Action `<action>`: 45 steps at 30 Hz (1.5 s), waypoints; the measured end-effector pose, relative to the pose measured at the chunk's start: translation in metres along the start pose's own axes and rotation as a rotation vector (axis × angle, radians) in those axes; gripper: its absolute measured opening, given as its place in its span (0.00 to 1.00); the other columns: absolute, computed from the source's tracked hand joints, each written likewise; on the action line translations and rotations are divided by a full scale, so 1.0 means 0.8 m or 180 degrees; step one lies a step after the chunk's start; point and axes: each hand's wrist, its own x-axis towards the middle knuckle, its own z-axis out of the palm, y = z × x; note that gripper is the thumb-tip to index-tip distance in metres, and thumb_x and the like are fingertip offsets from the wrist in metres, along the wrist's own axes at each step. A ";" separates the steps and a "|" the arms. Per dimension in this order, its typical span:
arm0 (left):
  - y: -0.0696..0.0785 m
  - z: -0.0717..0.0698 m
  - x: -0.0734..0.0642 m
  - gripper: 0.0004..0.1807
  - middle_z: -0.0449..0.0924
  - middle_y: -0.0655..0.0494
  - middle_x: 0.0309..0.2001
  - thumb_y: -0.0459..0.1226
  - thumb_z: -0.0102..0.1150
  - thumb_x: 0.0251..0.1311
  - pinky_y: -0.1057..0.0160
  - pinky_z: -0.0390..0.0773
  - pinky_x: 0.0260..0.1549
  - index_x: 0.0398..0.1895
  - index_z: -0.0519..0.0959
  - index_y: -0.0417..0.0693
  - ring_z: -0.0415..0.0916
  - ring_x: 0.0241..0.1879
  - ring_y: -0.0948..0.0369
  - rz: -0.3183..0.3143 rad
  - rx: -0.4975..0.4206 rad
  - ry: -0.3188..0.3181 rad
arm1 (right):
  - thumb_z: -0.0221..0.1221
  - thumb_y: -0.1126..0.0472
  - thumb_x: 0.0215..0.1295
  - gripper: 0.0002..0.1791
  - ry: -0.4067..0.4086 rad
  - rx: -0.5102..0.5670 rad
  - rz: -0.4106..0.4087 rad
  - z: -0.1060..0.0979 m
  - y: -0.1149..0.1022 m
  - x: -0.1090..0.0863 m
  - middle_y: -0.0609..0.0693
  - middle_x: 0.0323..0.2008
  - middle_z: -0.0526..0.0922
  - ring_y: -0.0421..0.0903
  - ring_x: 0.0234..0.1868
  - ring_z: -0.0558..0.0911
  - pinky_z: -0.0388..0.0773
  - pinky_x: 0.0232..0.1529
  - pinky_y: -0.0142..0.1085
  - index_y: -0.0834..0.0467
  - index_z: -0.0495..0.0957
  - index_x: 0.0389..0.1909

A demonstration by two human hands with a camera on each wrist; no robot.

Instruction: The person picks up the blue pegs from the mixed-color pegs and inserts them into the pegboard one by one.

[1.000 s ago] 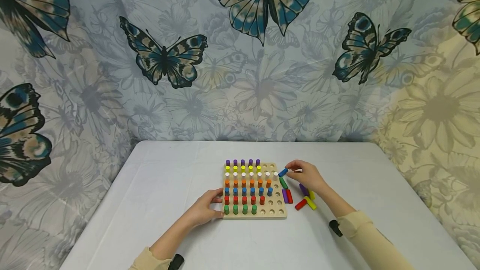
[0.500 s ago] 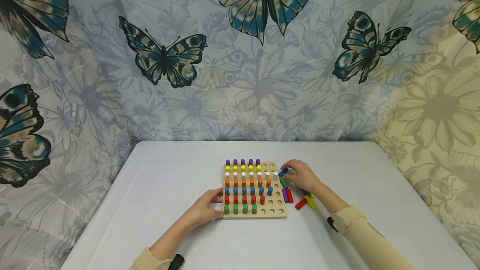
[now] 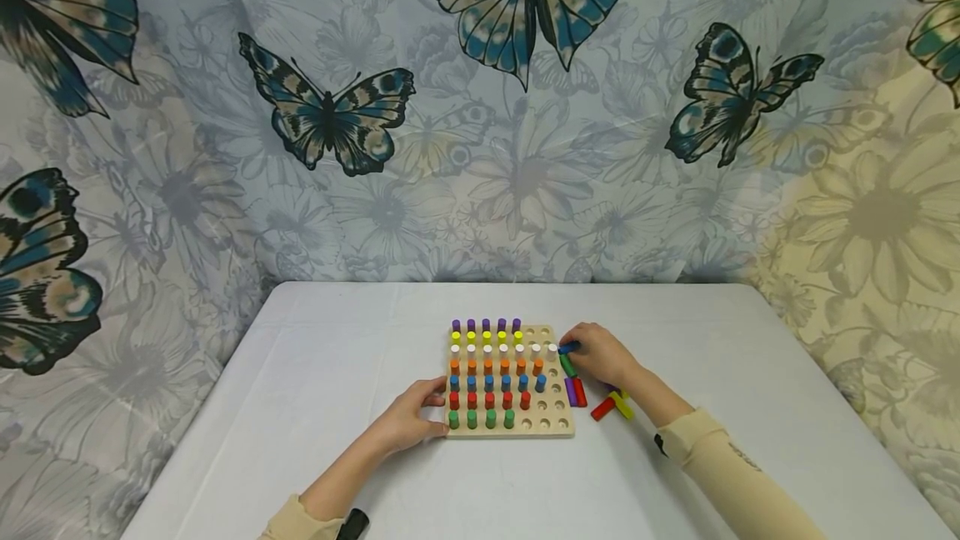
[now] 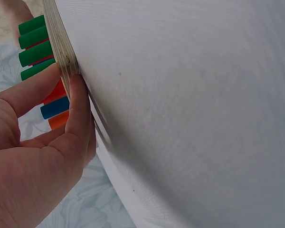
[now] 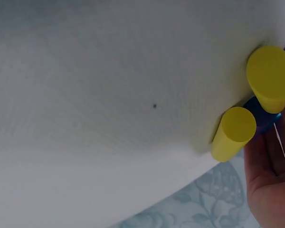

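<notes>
A wooden pegboard stands on the table with rows of coloured pegs, some holes at its right bare. My left hand grips the board's left edge near the front corner; in the left wrist view, thumb and fingers press on the board's edge beside green pegs. Just right of the board's back part, my right hand pinches a blue peg, partly covered by the fingers. A green peg lies right below it. The right wrist view shows little of that hand and not its fingertips clearly.
Beside the board lie a purple peg and a red peg. Farther right are another red peg and a yellow peg. The right wrist view shows two yellow pegs and a purple-blue one. White cloth covers the table.
My right hand has shifted slightly left toward the board, and the blue peg has turned from slanted to nearly level in its fingers. The left hand and the board stay still.
</notes>
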 end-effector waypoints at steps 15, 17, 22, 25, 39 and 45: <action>0.000 0.000 0.001 0.42 0.67 0.39 0.63 0.27 0.70 0.50 0.45 0.69 0.58 0.70 0.62 0.32 0.70 0.58 0.47 -0.0007 0.0029 0.0010 | 0.66 0.66 0.60 0.07 -0.0002 0.0099 0.0278 0.002 0.002 0.000 0.49 0.36 0.81 0.48 0.40 0.78 0.77 0.49 0.48 0.59 0.82 0.39; 0.000 0.000 0.001 0.42 0.68 0.40 0.63 0.27 0.70 0.50 0.45 0.68 0.58 0.70 0.62 0.33 0.70 0.58 0.47 -0.0018 0.0035 0.0016 | 0.66 0.65 0.60 0.07 0.0025 0.0151 0.0311 0.002 0.002 -0.002 0.48 0.35 0.80 0.46 0.38 0.77 0.78 0.47 0.46 0.59 0.81 0.38; 0.000 0.000 0.001 0.42 0.67 0.39 0.63 0.26 0.70 0.49 0.44 0.68 0.59 0.69 0.62 0.32 0.70 0.58 0.47 -0.0016 -0.0009 0.0019 | 0.66 0.64 0.59 0.07 0.0131 0.0276 0.0340 0.001 0.005 -0.005 0.48 0.33 0.80 0.45 0.35 0.77 0.78 0.42 0.44 0.59 0.81 0.37; 0.001 0.001 0.000 0.42 0.67 0.39 0.63 0.26 0.70 0.48 0.43 0.67 0.59 0.69 0.62 0.32 0.70 0.58 0.46 -0.0018 -0.0034 0.0027 | 0.66 0.63 0.59 0.08 0.0199 0.0435 0.0433 0.000 0.006 -0.007 0.47 0.33 0.80 0.45 0.36 0.77 0.79 0.43 0.44 0.58 0.81 0.38; 0.002 0.001 0.000 0.43 0.67 0.40 0.64 0.26 0.70 0.49 0.43 0.66 0.60 0.70 0.62 0.33 0.70 0.59 0.47 -0.0022 -0.0020 0.0013 | 0.65 0.60 0.61 0.13 0.0418 0.1140 0.0882 -0.004 0.002 -0.012 0.51 0.36 0.82 0.48 0.39 0.79 0.78 0.37 0.37 0.62 0.78 0.43; 0.001 0.000 0.000 0.43 0.67 0.39 0.64 0.26 0.70 0.48 0.44 0.67 0.59 0.70 0.62 0.33 0.70 0.59 0.47 -0.0014 -0.0014 0.0014 | 0.64 0.61 0.62 0.13 0.0415 0.1277 0.0967 -0.008 -0.002 -0.017 0.53 0.38 0.82 0.49 0.40 0.80 0.80 0.40 0.37 0.62 0.76 0.44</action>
